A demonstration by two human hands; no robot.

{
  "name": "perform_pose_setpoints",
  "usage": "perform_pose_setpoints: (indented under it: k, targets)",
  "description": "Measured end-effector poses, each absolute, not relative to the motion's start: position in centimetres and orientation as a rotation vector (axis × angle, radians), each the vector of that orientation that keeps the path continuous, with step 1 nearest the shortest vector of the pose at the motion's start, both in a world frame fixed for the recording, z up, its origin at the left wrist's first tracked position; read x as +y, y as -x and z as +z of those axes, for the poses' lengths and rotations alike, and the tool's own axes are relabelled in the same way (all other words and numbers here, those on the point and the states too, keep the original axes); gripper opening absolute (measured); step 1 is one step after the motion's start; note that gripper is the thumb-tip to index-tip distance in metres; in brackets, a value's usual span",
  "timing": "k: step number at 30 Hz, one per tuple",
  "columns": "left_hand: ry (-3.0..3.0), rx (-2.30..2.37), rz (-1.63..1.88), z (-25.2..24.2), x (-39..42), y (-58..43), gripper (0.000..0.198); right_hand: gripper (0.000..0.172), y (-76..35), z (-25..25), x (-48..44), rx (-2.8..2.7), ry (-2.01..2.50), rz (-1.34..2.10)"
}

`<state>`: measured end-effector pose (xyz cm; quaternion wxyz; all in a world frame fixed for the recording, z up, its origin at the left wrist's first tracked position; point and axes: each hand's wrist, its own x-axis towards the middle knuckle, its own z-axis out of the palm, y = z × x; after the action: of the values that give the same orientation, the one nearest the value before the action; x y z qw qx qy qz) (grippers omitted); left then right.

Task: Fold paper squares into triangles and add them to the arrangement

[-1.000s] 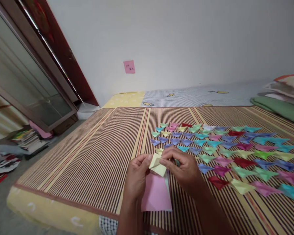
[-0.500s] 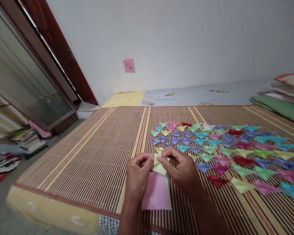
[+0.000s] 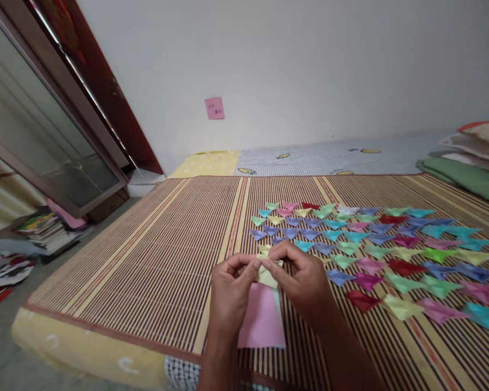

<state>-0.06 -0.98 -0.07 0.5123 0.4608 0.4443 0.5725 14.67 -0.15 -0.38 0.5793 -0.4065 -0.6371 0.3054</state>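
A small pale yellow piece of paper (image 3: pixel 268 278), partly folded, is pinched between my two hands. My left hand (image 3: pixel 233 285) grips its left side with thumb and forefinger. My right hand (image 3: pixel 303 279) presses its top and right side, the thumb tips nearly meeting. Fingers cover part of the folds. Below the yellow paper, a pink sheet (image 3: pixel 261 320) lies on the striped mat (image 3: pixel 158 260), with a pale green edge showing under it. Rows of folded paper pieces (image 3: pixel 362 300) in many colours spread over the mat to the right of my hands.
A green folded cloth (image 3: pixel 460 176) lies with other fabrics at the right back. A pink note (image 3: pixel 214 108) is stuck on the white wall (image 3: pixel 289 70). Magazines (image 3: pixel 44 231) are piled at the left, beside a glass-panelled door (image 3: pixel 52 125).
My thumbs have come closer together at the top of the yellow paper, and less of its upper part shows. The folded pieces on the mat stay put.
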Motion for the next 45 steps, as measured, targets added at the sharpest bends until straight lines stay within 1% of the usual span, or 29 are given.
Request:
perform_pose_setpoints:
  k: [3, 8, 13, 16, 23, 27, 30, 33, 36, 41, 45]
  targets:
    - [-1.079, 1.053, 1.409, 0.1, -1.0, -0.1, 0.021, 0.016, -14.7, -0.9, 0.1, -1.403, 0.964, 0.809]
    - [-1.093, 1.097, 1.472, 0.3, -1.2, -0.3, 0.021, 0.018, -14.6, -1.4, 0.3, -1.247, 0.977, 0.898]
    - [-1.186, 1.152, 1.495, 0.0, -1.3, -0.3, 0.019, 0.023, -14.7, -1.4, 0.2, -1.277, 1.008, 1.015]
    - [-1.327, 1.221, 1.513, 0.1, -1.4, -0.4, 0.015, 0.022, -14.9, -1.4, 0.3, -1.268, 0.993, 1.064]
    - [-1.624, 1.383, 1.671, 0.8, -1.5, -0.6, 0.010, 0.030, -15.6, -1.4, 0.8, -1.358, 1.011, 1.016]
    - [-1.594, 1.378, 1.655, 0.7, -1.6, -0.7, 0.009, 0.025, -15.4, -1.8, 0.8, -1.270, 0.953, 1.102]
    - [-1.451, 1.303, 1.596, 0.3, -1.4, -0.6, 0.012, 0.022, -15.2, -1.8, 0.7, -1.243, 0.912, 1.144]
    - [-1.320, 1.239, 1.564, 0.0, -1.2, -0.4, 0.016, 0.017, -15.0, -1.6, 0.5, -1.244, 0.905, 1.081]
    - [-1.312, 1.251, 1.560, -0.3, -1.1, -0.3, 0.017, 0.012, -14.9, -1.2, 0.3, -1.273, 0.932, 0.997]
    - [-1.402, 1.295, 1.559, -0.3, -1.2, -0.6, 0.016, 0.018, -14.6, -0.8, -0.2, -1.265, 1.012, 1.026]
    - [-1.495, 1.396, 1.591, -0.1, -1.4, -0.7, 0.014, 0.016, -14.4, -0.7, -0.4, -1.302, 1.072, 0.979]
